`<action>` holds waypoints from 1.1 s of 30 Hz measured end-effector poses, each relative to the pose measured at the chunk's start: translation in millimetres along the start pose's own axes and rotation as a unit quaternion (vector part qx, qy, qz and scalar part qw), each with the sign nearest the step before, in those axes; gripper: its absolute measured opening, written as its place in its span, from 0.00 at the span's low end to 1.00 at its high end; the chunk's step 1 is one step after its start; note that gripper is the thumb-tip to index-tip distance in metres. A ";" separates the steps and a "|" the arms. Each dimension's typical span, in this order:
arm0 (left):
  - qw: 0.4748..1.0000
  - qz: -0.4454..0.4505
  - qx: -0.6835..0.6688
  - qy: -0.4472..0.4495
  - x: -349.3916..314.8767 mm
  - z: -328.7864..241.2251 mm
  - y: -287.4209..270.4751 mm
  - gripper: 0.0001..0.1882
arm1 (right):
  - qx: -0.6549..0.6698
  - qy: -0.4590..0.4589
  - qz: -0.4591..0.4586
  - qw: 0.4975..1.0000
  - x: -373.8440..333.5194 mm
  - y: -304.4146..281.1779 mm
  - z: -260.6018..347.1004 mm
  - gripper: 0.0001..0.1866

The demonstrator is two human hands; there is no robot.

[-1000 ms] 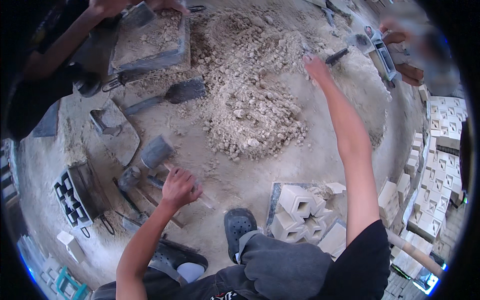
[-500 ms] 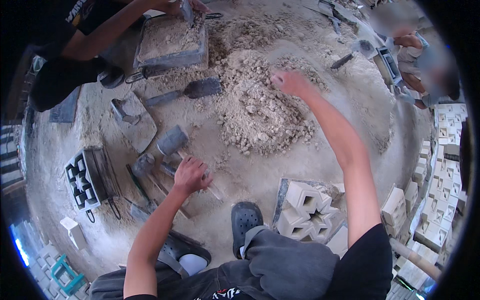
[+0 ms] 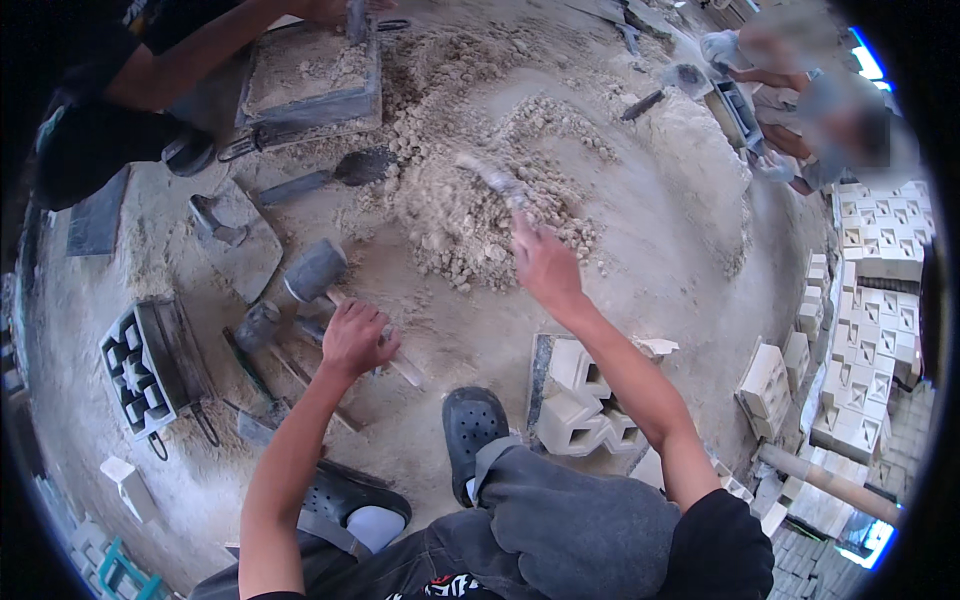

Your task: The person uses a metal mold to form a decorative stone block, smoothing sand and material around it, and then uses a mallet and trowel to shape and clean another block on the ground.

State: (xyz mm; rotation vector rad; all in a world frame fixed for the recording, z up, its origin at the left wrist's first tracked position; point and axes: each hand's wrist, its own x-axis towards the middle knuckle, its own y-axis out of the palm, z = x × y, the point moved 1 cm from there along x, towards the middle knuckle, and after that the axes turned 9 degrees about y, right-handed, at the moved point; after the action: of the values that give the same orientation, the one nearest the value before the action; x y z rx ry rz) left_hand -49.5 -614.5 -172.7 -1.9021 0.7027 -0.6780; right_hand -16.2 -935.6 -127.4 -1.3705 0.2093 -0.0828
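My left hand (image 3: 357, 338) is closed round the wooden handle of a mallet (image 3: 315, 270) with a grey cylindrical head, which lies on the dusty floor. My right hand (image 3: 548, 265) is over the near side of a mound of pale, crumbly sand mix (image 3: 470, 245). From its closed fingers a long, pale, dusty thing reaches toward the mound. Motion smears it, so its kind cannot be made out. Below my right forearm stands a cream openwork block (image 3: 560, 412) on a dark plate, partly covered by the arm.
Left of the mallet lie a second mallet (image 3: 260, 325), a metal mould (image 3: 150, 365), a flat scoop (image 3: 235, 245) and a trowel (image 3: 365, 166). A co-worker's hand works over a sand-filled tray (image 3: 310, 105). Stacked cream blocks (image 3: 850, 370) line the right, where two other people sit farther back.
My right hand has drawn back toward me and left from the mound, with the smeared pale thing now showing. My left hand stays on the mallet handle. The whole view has shifted slightly.
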 end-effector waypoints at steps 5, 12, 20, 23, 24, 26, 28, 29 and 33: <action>1.000 0.005 -0.002 -0.003 -0.7 2.4 0.5 0.10 | 0.076 0.018 -0.009 0.997 -16.2 -15.7 22.1 0.25; 1.000 0.001 0.006 0.002 -1.1 -1.3 0.3 0.10 | 0.145 -0.010 0.028 0.989 -25.4 2.8 33.1 0.23; 0.999 -0.031 0.002 0.021 5.6 -5.0 -0.4 0.09 | 0.098 0.048 0.117 0.987 -28.6 -1.8 6.6 0.23; 1.000 0.002 0.007 -0.003 5.4 -5.5 -5.8 0.09 | 0.124 0.062 0.033 0.990 -31.6 -27.7 -31.1 0.21; 1.000 0.005 0.009 -0.001 7.9 -5.7 -2.1 0.09 | 0.124 0.092 0.006 0.988 -30.9 -25.3 -61.0 0.20; 1.000 -0.002 0.008 0.010 10.8 -8.5 1.0 0.10 | 0.107 0.166 -0.046 0.979 -34.0 -33.2 -130.1 0.19; 1.000 0.014 0.007 0.010 11.6 -8.1 1.1 0.10 | 0.066 0.265 -0.064 0.960 -37.0 -41.5 -200.0 0.18; 1.000 0.022 0.011 0.007 11.2 -7.3 -0.3 0.10 | 0.036 0.337 -0.048 0.940 -43.5 -43.7 -237.9 0.18; 1.000 0.013 0.017 0.014 13.4 -8.5 -3.7 0.10 | -0.050 0.459 -0.083 0.883 -81.4 -45.7 -394.1 0.23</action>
State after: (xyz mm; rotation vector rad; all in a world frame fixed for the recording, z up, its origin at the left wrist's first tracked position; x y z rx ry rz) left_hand -45.8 -627.7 -164.0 -1.8521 0.7292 -0.6974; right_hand -170.4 -1309.6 -147.0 -1.3595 0.8980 -0.8862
